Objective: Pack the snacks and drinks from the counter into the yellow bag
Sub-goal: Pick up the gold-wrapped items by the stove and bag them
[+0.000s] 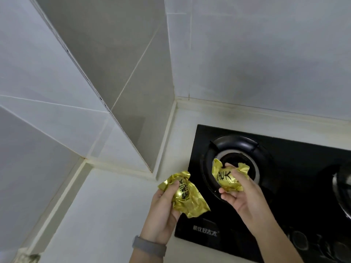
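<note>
Head view: left hand [161, 211] grips one gold snack packet [187, 196] (crinkled foil); right hand [241, 196] grips another packet [226, 177] over the black stove [296, 186].

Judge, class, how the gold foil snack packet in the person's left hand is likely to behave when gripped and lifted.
The gold packet looks crinkled and dented where the left hand grips it, so its wrapper probably yields and crackles. Its shiny foil may be somewhat slippery. One hand holds it with little wrap, so it seems light.

1. left gold snack packet [185, 194]: crinkled shiny foil, black characters, held up tilted over the counter edge beside the stove.
2. right gold snack packet [228, 177]: same foil wrapper, crumpled ends, held above the burner.
</note>
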The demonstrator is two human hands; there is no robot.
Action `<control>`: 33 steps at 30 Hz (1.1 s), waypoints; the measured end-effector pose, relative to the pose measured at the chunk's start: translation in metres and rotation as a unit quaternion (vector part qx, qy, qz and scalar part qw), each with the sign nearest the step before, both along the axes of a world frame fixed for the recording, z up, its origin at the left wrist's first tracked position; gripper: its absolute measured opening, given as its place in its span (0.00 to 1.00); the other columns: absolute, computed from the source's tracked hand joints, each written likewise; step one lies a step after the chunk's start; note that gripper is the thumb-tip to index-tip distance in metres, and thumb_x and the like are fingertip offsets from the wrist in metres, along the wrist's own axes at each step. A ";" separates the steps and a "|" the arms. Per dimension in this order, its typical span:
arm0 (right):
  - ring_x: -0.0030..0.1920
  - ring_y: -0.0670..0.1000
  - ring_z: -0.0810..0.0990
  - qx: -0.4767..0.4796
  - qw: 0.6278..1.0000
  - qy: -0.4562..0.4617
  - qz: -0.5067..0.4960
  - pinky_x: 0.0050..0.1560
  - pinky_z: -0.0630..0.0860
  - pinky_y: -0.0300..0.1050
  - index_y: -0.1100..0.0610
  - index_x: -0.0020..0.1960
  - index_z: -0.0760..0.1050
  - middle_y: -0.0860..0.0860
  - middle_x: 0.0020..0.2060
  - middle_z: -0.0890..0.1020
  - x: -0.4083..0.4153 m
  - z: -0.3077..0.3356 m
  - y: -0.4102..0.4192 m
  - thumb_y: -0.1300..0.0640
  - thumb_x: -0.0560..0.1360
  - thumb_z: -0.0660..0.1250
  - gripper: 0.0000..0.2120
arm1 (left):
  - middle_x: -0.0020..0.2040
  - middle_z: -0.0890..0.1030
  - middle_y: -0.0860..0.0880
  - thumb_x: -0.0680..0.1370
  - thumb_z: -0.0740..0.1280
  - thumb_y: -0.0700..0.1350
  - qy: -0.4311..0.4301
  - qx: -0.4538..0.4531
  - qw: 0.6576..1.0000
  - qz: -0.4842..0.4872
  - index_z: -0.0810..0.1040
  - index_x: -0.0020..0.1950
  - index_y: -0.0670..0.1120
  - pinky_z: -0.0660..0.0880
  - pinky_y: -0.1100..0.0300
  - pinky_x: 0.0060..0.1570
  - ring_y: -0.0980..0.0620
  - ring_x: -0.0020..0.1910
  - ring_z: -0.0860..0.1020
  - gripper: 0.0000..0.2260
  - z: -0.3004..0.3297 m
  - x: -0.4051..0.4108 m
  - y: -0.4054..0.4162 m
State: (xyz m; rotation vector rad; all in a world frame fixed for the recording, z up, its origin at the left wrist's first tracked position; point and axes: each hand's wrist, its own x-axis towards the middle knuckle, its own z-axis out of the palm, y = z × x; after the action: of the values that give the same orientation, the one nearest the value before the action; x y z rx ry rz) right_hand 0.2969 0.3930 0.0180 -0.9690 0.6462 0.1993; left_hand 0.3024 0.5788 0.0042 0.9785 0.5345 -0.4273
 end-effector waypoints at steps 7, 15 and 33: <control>0.34 0.52 0.79 -0.023 0.997 -0.016 -0.069 0.39 0.79 0.45 0.54 0.55 0.80 0.56 0.42 0.83 -0.054 0.015 -0.043 0.52 0.68 0.68 0.16 | 0.47 0.82 0.42 0.77 0.64 0.43 -0.015 0.003 0.995 -0.104 0.81 0.52 0.42 0.77 0.52 0.51 0.47 0.46 0.80 0.10 0.018 -0.030 -0.042; 0.34 0.52 0.78 -0.050 0.989 -0.021 -0.136 0.34 0.80 0.41 0.54 0.57 0.79 0.55 0.44 0.81 -0.131 0.027 -0.100 0.54 0.74 0.66 0.12 | 0.49 0.80 0.41 0.77 0.65 0.44 -0.032 0.008 0.983 -0.180 0.81 0.54 0.43 0.75 0.49 0.56 0.46 0.48 0.79 0.10 0.038 -0.070 -0.096; 0.32 0.54 0.77 -0.099 0.957 -0.022 -0.270 0.30 0.77 0.41 0.56 0.54 0.80 0.55 0.39 0.79 -0.337 0.057 -0.235 0.55 0.71 0.70 0.12 | 0.50 0.80 0.39 0.76 0.64 0.42 -0.013 -0.019 0.955 -0.296 0.78 0.58 0.38 0.76 0.49 0.53 0.43 0.49 0.78 0.13 0.053 -0.222 -0.266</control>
State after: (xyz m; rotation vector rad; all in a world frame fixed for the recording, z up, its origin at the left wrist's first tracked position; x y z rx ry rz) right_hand -0.0398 0.1585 0.0753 -0.9482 0.8779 -0.3766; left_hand 0.0807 0.3130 0.0575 1.0984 0.1960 -0.9563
